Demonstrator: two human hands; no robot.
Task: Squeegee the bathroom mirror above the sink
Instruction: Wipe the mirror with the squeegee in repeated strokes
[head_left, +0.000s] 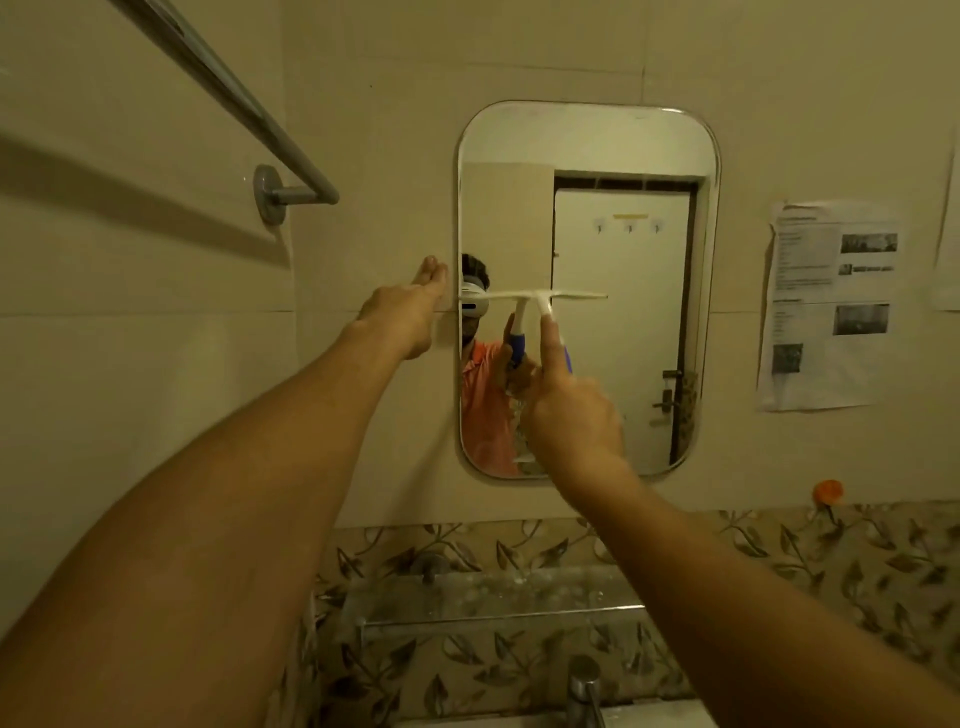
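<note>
Single head-worn wide-angle view, facing forward and slightly up at the wall mirror (587, 234), sitting close at arm's reach; faucet (584, 686) showing at bottom edge.

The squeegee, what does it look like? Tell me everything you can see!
The squeegee is T-shaped and looks like white plastic. Its long thin blade lies level against the mirror, about halfway up, from the left edge toward the middle. The handle slants down to a blue grip, mostly hidden in the right hand, which holds it. The mirror shows its reflection too. The left hand rests on the wall, not touching it.
</note>
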